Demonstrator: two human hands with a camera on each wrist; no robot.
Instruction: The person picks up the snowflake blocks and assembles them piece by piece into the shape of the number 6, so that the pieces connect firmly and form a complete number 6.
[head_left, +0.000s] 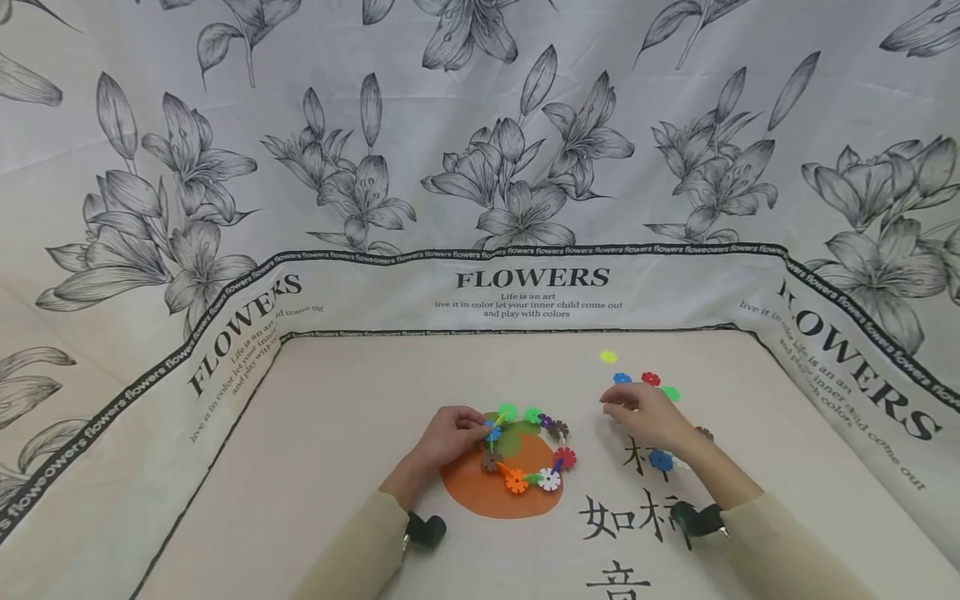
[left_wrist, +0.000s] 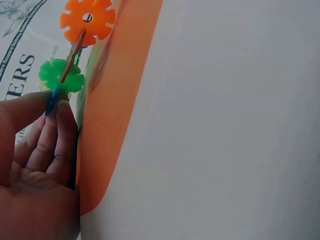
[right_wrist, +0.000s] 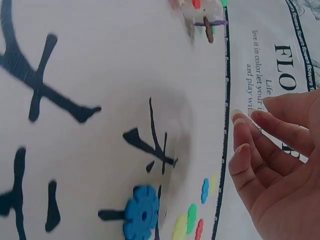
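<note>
My left hand [head_left: 453,435] pinches a blue notched snowflake disc [left_wrist: 51,101] between thumb and fingertips, seen edge-on in the left wrist view. That disc is part of a chain of interlocking snowflake discs curved into a ring, with an orange disc [head_left: 517,481], a white disc [head_left: 549,479] and a red disc [head_left: 565,458] along it. At the far side a green disc [head_left: 507,412] stands a little apart from another green disc [head_left: 533,415]. My right hand [head_left: 651,414] hovers to the right of the ring, fingers loosely bent, nothing between them in the right wrist view.
Loose discs lie around the right hand: a yellow one [head_left: 608,357], a red one [head_left: 651,379], a green one [head_left: 671,393] and a blue one [head_left: 661,460]. The tabletop carries a printed orange persimmon [head_left: 480,496] and black characters [head_left: 609,518]. Flowered cloth walls [head_left: 532,292] enclose it.
</note>
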